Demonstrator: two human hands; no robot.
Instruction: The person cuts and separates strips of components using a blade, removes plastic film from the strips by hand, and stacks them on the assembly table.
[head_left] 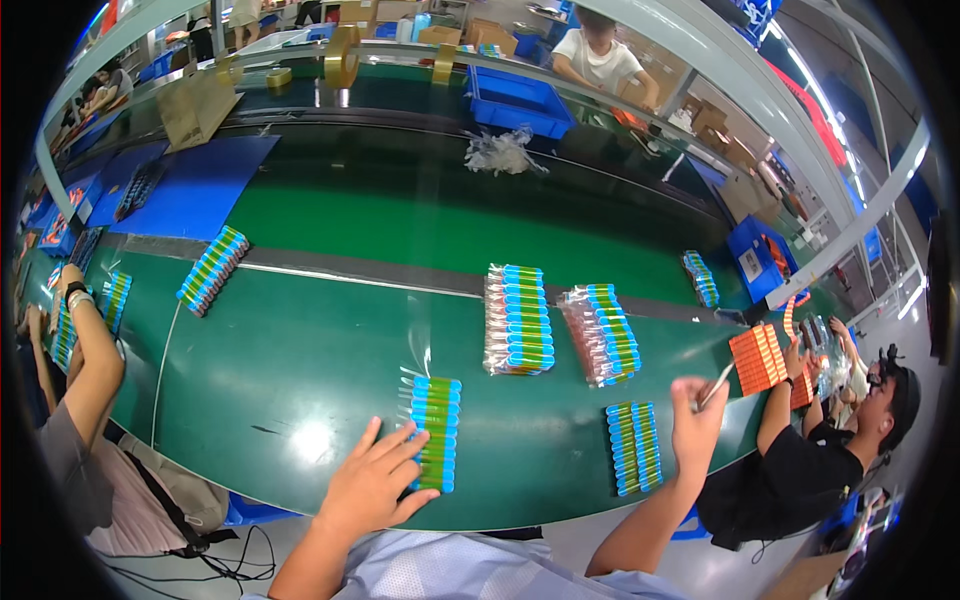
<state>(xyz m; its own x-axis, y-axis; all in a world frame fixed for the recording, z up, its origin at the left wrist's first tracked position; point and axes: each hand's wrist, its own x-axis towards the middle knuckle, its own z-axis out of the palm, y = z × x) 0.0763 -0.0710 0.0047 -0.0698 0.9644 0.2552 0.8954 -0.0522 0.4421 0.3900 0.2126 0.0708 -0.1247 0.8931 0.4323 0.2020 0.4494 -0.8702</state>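
Left hand on pack, right hand holding stick.
Left hand [375, 485], fingers spread flat, touches the pack [436, 433] at the belt's [300, 360] near edge. Right hand [697, 420] pinches a thin stick [716, 385]. Six tube packs counted on the belt.

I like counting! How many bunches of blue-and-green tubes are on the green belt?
8, maybe more hidden at the far left: one under the left hand, one by the right hand, two wrapped mid-belt, one far right, one upper left, two at left edge.
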